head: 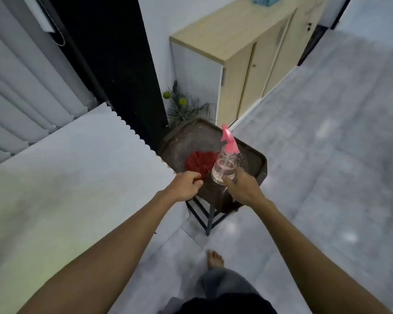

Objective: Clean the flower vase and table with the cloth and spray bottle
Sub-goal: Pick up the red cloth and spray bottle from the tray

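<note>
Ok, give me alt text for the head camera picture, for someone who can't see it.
Seen from above, a person's left hand grips a red cloth while the right hand holds a clear spray bottle with a pink nozzle, both on a small dark table. A plant stands behind it, beside a wooden cabinet.

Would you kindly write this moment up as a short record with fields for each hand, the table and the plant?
left hand: pinching the red cloth at its near edge
right hand: gripping the base of the clear spray bottle, pink nozzle up
table: small, dark, cloth and bottle over its top
plant: on the floor behind the table, vase not visible
</note>
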### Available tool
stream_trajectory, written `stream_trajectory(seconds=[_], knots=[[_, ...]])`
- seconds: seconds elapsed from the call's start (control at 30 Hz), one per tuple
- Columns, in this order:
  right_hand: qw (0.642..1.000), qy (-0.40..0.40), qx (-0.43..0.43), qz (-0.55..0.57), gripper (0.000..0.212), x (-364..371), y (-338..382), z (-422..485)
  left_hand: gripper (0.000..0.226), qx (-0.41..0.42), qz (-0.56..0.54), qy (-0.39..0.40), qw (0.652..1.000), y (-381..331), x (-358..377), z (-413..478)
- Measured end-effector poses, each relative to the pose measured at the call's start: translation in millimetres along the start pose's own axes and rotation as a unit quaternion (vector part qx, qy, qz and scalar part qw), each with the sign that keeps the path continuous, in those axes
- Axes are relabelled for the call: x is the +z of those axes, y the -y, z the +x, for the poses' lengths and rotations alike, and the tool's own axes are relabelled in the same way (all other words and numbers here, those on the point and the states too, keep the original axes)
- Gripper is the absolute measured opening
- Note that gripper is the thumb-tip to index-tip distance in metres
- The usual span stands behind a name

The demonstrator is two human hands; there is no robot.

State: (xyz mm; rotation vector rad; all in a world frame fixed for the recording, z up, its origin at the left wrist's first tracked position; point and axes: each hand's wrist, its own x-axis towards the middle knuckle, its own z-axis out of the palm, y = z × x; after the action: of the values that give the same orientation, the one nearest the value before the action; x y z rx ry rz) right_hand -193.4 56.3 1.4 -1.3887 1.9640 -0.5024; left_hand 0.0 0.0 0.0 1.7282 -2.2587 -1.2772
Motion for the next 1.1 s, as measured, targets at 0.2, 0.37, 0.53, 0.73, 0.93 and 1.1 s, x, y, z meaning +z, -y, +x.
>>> stream_trajectory(seconds=[0.2,0.37,0.53,0.73,0.93,1.1], knots=[[0.997,-0.034,0.018,0.069,0.057,-2.1,2.0,35.8,0.049,-0.046,0.016,-0.015,0.999,4.6,21.2,48.8],[0.993,-0.040,0.042,0.101,0.060,7.3,-5.1,57.9,0.055,-0.001,0.125,-0.096,0.988,23.9,29.0,92.6],[0.992,-0.024,0.044,0.118,0.069,6.9,-8.7,67.9,0.074,0.025,0.247,-0.005,0.969,32.3,43.1,128.7],[0.992,-0.021,0.024,0.119,0.078,10.8,-14.4,68.2,0.038,-0.003,0.185,-0.122,0.975,30.8,65.9,118.1],[0.992,0.004,0.032,0.118,0.073,1.3,-14.1,65.4,0.029,-0.016,0.066,-0.139,0.988,32.3,63.2,89.6],[0.994,0.008,0.010,0.113,0.069,1.0,-2.4,48.0,0.027,-0.009,-0.009,-0.232,0.973,38.4,42.8,39.8]])
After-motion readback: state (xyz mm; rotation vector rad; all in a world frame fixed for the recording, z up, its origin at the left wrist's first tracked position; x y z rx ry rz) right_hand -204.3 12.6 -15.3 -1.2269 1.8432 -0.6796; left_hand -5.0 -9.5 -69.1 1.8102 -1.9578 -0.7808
